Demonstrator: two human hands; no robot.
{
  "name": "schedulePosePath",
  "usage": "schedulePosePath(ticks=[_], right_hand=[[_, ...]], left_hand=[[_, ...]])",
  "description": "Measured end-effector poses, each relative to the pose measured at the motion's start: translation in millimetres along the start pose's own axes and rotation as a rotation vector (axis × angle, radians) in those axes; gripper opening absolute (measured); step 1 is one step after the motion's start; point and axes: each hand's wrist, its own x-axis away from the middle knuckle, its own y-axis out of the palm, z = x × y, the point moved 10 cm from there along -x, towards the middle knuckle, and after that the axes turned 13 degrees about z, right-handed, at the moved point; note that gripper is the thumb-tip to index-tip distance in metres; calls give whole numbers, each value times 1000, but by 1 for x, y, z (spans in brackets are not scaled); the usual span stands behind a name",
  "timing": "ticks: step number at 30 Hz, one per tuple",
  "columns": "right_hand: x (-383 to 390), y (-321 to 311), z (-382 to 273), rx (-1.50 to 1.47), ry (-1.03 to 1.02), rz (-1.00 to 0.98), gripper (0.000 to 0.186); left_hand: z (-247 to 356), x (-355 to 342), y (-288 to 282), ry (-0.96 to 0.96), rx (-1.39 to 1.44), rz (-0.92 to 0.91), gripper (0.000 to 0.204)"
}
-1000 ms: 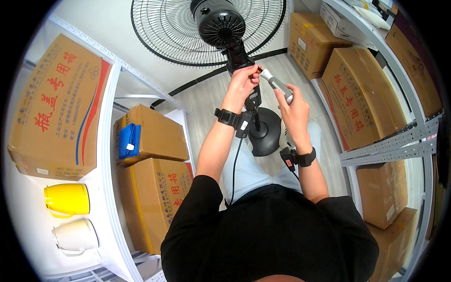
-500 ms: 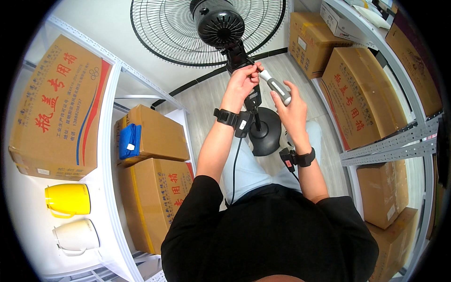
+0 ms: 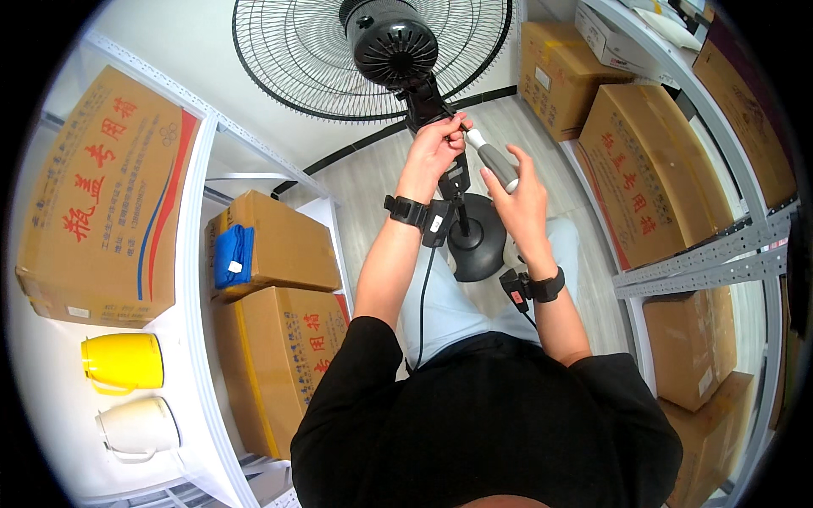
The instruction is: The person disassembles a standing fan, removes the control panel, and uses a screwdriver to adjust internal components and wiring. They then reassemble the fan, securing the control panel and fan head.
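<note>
A black standing fan has its motor housing (image 3: pixel 395 52) and wire grille (image 3: pixel 292 63) at the top, its round base (image 3: pixel 478 245) on the floor. A screwdriver (image 3: pixel 494 162) with a grey and white handle points up-left at the fan's neck (image 3: pixel 426 106). My left hand (image 3: pixel 434 148) is closed, its fingertips pinched round the screwdriver's thin shaft beside the neck; the tip is hidden. My right hand (image 3: pixel 525 203) holds the handle between thumb and fingers, the index finger raised along it. Both wrists wear black straps with small boxes.
At the left, a white shelf (image 3: pixel 207 339) bears a large carton (image 3: pixel 110 203), a yellow jug (image 3: pixel 123 360) and a white jug (image 3: pixel 140 425). Lower cartons (image 3: pixel 284 241) stand beside it, with a blue cloth (image 3: pixel 235 256) on one. More cartons (image 3: pixel 652 173) fill the right-hand rack (image 3: pixel 703 275).
The screwdriver's handle has turned, showing a different side of its grey and white pattern. My right fingers have shifted slightly on it. My left hand stays nearly in place.
</note>
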Motion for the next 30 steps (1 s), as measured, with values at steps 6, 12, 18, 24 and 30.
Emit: schedulePosePath(ticks=[6,12,18,24,30], right_hand=[[0,1,-20,17,-250,-3,40],[0,-3,-24,35,-336,44,37],[-6,1,-1,84,2,-27,31],[-2,-5,-31,137,-448,107,31],[-2,-2,-19,43,-207,57,37]], left_hand=[[4,1,0,21,-48,39,16],[3,-7,-7,-2,-56,61,12],[-6,-5,-5,-77,64,51,18],[1,2,4,4,-85,45,13],[1,-6,-5,13,-85,62,12]])
